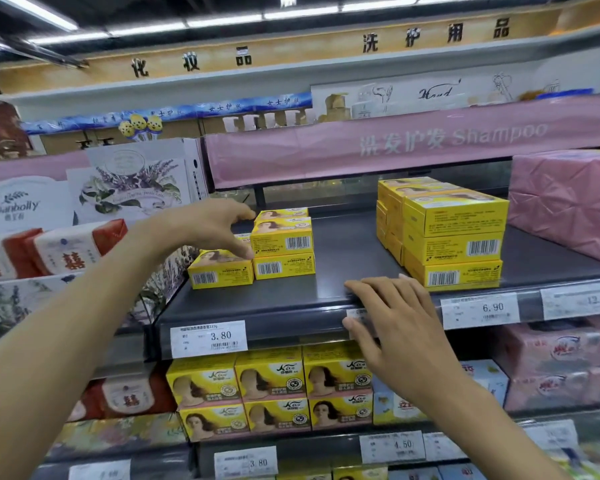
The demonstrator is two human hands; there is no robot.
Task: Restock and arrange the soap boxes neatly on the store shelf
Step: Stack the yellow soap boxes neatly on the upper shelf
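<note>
Our left hand (219,226) spread against the short stack (283,251), right hand (392,317) flat on the shelf edge (257,306) before it, we risk toppling its top box (280,237) by overpushing.

You are standing in a shop, in its toiletries aisle. Dark tiered shelves (343,244) face you, and printed price tags are clipped to their front rails: one price tag (208,339) reads 3.80, another (480,310) reads 6.90. A pink banner (395,143) overhead says Shampoo. Large Chinese section signs (437,36) run along the top of the wall. Barcoded yellow soap boxes (454,237) stand in stacks, more packaged goods (271,386) fill the tier below, and strip lights (222,20) line the ceiling.
</note>
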